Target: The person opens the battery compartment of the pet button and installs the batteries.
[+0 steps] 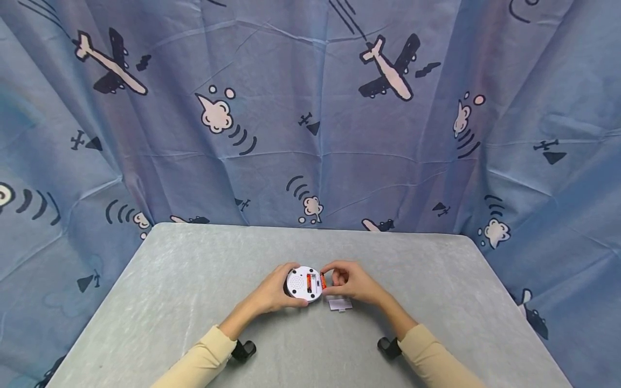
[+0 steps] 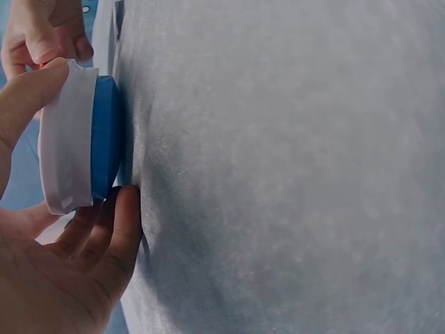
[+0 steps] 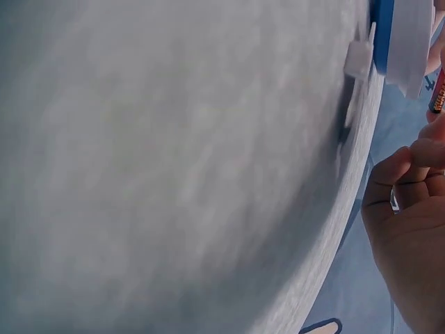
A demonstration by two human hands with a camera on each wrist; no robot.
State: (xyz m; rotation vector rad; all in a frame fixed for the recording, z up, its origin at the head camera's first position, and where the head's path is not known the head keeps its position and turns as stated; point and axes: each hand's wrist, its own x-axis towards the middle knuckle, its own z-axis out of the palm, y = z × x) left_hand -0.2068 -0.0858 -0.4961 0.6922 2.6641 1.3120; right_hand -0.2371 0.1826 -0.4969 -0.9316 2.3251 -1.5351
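Around a round white device (image 1: 297, 282) with a blue side (image 2: 106, 139), my left hand (image 1: 274, 291) curls its thumb and fingers, gripping it by the edges. Its underside faces up, showing small dark feet, a speaker-hole pattern and an uncovered battery compartment. One red battery (image 1: 309, 283) lies in that compartment. Right beside the device, my right hand (image 1: 358, 281) pinches a second red battery (image 1: 323, 281) between thumb and finger. In the right wrist view, this battery (image 3: 437, 94) sticks out past the fingertips. The flat white battery cover (image 1: 340, 304) lies below the right hand.
Everything is on a grey cloth-covered table (image 1: 194, 269). Behind it hangs a blue curtain (image 1: 271, 188) printed with planes and clouds. Black wrist-camera mounts (image 1: 244, 351) sit on both forearms, just above the table.
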